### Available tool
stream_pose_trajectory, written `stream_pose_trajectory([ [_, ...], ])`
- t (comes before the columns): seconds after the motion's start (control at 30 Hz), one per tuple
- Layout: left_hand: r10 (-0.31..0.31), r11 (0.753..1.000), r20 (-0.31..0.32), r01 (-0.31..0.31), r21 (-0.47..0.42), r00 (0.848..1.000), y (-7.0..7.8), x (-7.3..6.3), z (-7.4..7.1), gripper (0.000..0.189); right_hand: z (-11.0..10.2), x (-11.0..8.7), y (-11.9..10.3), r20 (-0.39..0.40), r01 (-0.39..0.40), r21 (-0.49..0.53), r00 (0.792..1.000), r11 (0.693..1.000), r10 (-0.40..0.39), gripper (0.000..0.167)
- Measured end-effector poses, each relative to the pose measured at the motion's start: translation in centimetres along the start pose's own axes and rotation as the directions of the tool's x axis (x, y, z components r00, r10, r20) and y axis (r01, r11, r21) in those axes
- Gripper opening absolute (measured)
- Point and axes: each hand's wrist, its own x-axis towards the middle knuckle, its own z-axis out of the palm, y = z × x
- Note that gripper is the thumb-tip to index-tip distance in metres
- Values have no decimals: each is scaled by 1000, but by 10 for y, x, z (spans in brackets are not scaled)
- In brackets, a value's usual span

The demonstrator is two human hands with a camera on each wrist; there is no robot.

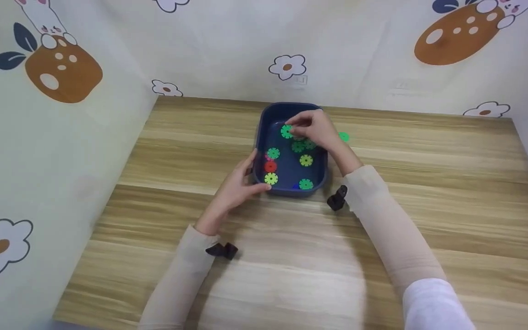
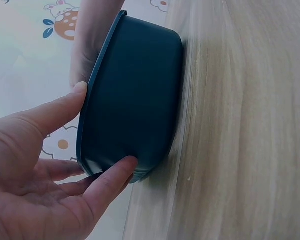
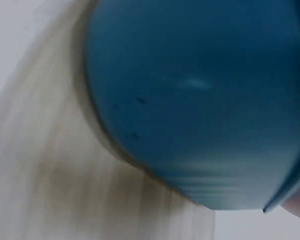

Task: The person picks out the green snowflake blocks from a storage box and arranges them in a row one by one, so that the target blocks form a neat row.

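The blue tub sits on the wooden table near the middle of its far edge, its long axis running from the near edge toward the far one. We see our left hand at its near left corner, fingers spread: the thumb lies on the rim and a fingertip presses the outer wall, as the left wrist view shows. Our right hand reaches over the far end of the tub, fingertips drawn together at a green gear piece; we cannot tell for certain that they grip it. The hand covers part of the green pieces beneath it. One green piece lies on the table just beside the tub's right wall. The right wrist view is blurred and shows only the tub's outer wall.
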Motion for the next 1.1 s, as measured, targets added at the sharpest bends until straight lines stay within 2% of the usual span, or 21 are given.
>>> stream_pose_trajectory([
  [0.23,5,1000,4,-5,3,1000,0,3,0,98,-20,-3,0,-74,-9,26,997,1000,11,19],
  [0.4,33,999,15,-33,-27,999,-1,4,0,98,-36,-8,2,-100,1,111,995,994,10,24],
  [0.63,34,999,14,-34,-10,999,-3,4,0,97,-58,-14,16,-170,-16,170,984,985,45,25],
  [0.87,10,1000,5,-10,12,1000,-1,2,0,97,-79,-22,34,-204,8,271,978,963,49,30],
  [1.1,25,1000,11,-25,-5,1000,-2,3,0,98,-91,-40,30,-204,-26,336,974,942,100,30],
])
